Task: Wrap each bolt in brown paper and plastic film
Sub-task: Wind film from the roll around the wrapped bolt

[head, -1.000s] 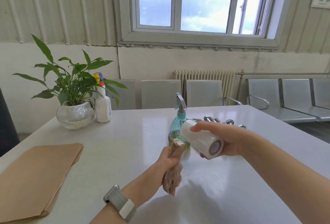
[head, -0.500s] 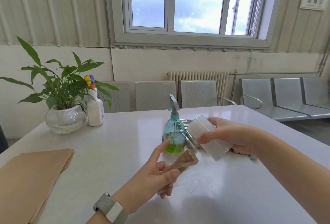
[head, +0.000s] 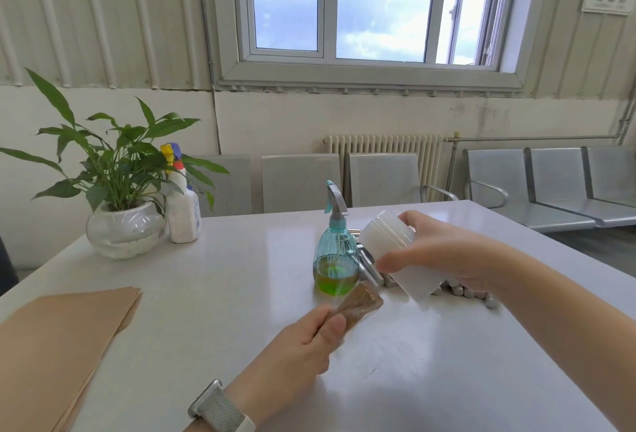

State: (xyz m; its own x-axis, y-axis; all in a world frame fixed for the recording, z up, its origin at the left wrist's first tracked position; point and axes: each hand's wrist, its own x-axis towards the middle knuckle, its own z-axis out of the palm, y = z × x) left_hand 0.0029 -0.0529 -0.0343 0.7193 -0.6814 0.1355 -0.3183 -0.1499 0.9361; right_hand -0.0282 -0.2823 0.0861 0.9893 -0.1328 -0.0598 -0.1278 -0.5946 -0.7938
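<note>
Left hand (head: 303,342): grip closed around the near end of a bolt wrapped in brown paper (head: 359,304), thumb on top, fingers curled beneath. The wrapped bolt is held above the counter (head: 241,276), tilted, its far end pointing up and away toward the teal spray bottle (head: 335,256). A glossy sheen over the paper suggests film already on it; how much is covered cannot be told. A watch with a grey woven band (head: 220,409) sits on the left wrist.

Right hand (head: 437,252): grip closed on a roll of plastic film (head: 395,252), thumb across its near side, fingers behind it. The roll is held clear of the counter, just right of the spray bottle and above and beyond the wrapped bolt. A strand of film between roll and bolt cannot be confirmed.

Loose bolts (head: 461,290) lie on the counter under and behind the right hand, partly hidden by roll and hand; more steel shanks (head: 370,268) show between the bottle and the roll.

A stack of brown paper sheets (head: 58,345) lies at the near left corner of the counter, well apart from both hands. At the far left stand a potted plant in a glass bowl (head: 124,228) and, just beside it, a white spray bottle (head: 184,211). The teal bottle holds green liquid in its lower part.
</note>
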